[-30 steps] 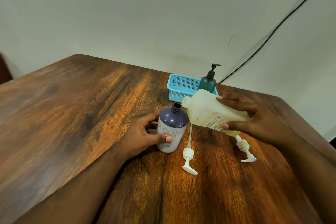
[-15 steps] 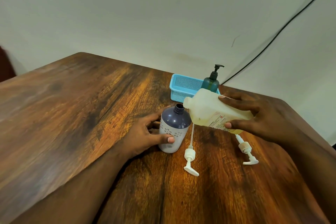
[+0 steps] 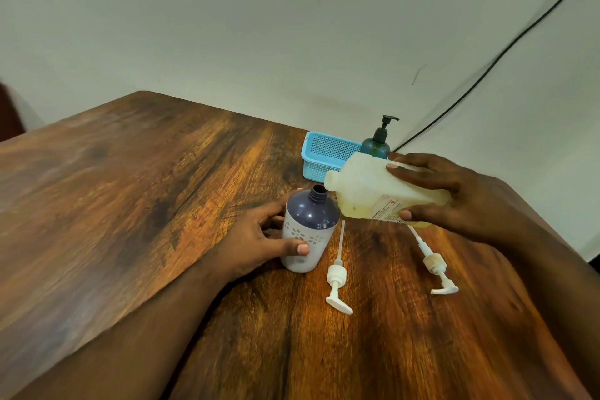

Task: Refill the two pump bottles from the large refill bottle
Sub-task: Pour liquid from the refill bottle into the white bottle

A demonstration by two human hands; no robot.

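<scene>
A purple-and-white pump bottle [image 3: 307, 230] stands upright on the wooden table [image 3: 130, 204] with its neck uncapped. My left hand [image 3: 259, 237] grips its side. My right hand [image 3: 454, 195] holds the large translucent refill bottle [image 3: 363, 191] tipped almost level, with yellowish liquid inside. Its spout sits just right of the purple bottle's neck. A second pump bottle [image 3: 376, 144], teal with a dark pump head on, stands behind the refill bottle. Two white pump heads lie on the table: one [image 3: 337, 276] beside the purple bottle, the other [image 3: 435, 266] under my right hand.
A light blue perforated basket [image 3: 324, 153] sits at the table's far edge next to the teal bottle. A black cable [image 3: 487, 71] runs up the wall at the right. The table's right edge falls away close behind my right arm.
The refill bottle's spout and the purple bottle's neck stay close together. The camera view has shifted slightly, and both hands keep their holds.
</scene>
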